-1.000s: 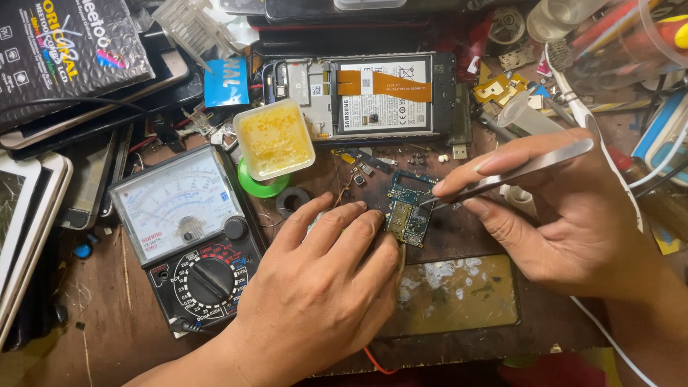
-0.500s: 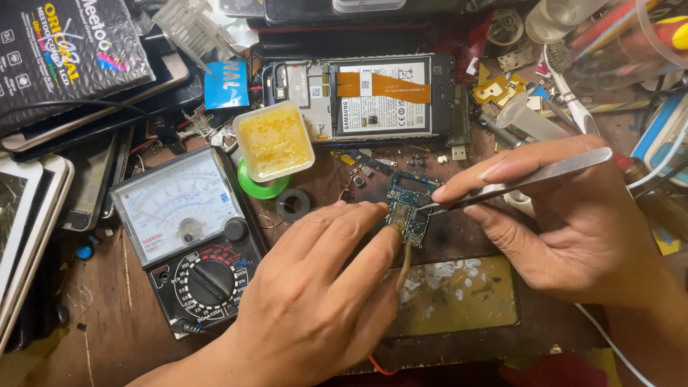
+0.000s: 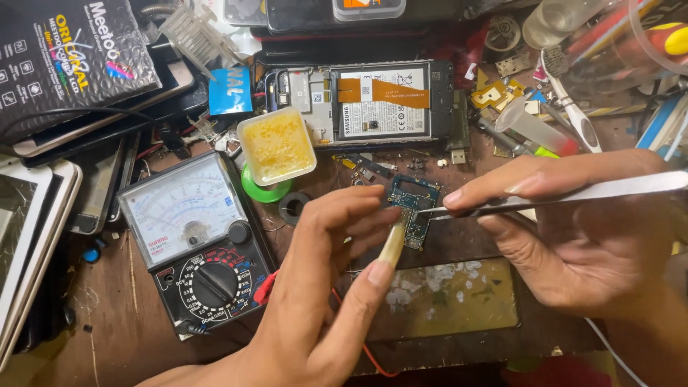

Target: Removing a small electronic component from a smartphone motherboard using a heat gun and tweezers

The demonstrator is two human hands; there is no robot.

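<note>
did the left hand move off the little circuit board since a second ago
Yes. The left hand has drawn back toward the multimeter, now holding a pale stick beside the circuit board.

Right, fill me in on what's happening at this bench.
A person is working on a small blue circuit board lying on a cluttered wooden bench. The right hand holds metal tweezers, tips on the board. The left hand pinches a pale stick-like tool against the board's edge. An analog multimeter, a tub of yellow flux and an opened phone sit nearby.
</note>
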